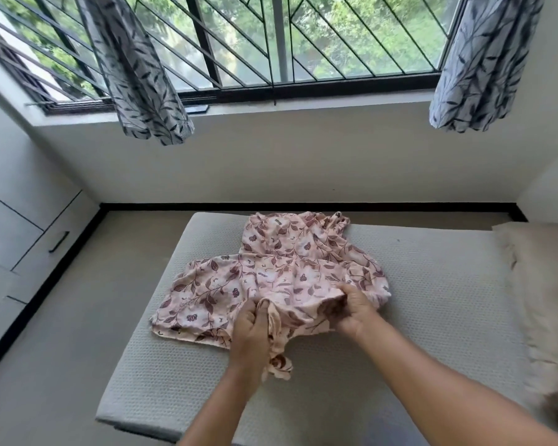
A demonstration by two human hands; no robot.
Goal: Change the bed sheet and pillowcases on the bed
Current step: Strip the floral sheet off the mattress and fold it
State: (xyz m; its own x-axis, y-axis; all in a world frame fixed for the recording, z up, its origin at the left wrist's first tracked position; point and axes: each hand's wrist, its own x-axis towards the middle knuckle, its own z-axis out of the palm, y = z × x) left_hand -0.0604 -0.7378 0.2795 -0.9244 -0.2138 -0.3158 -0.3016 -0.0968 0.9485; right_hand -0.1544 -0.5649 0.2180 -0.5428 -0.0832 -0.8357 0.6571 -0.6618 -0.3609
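A pink sheet with a dark red leaf print (271,272) lies bunched and partly folded on the bare grey mattress (432,300). My left hand (250,333) grips a gathered edge of the sheet at its near side, and a twisted end hangs below the fist. My right hand (348,305) is closed on the sheet's near edge just to the right, fingers tucked under a fold. A beige pillow (541,284) without a printed case lies along the right side of the mattress.
A barred window (271,43) with two grey leaf-print curtains (139,69) is above the far wall. White cupboards with a black handle (58,241) stand at the left. Grey floor (62,349) runs along the mattress's left side.
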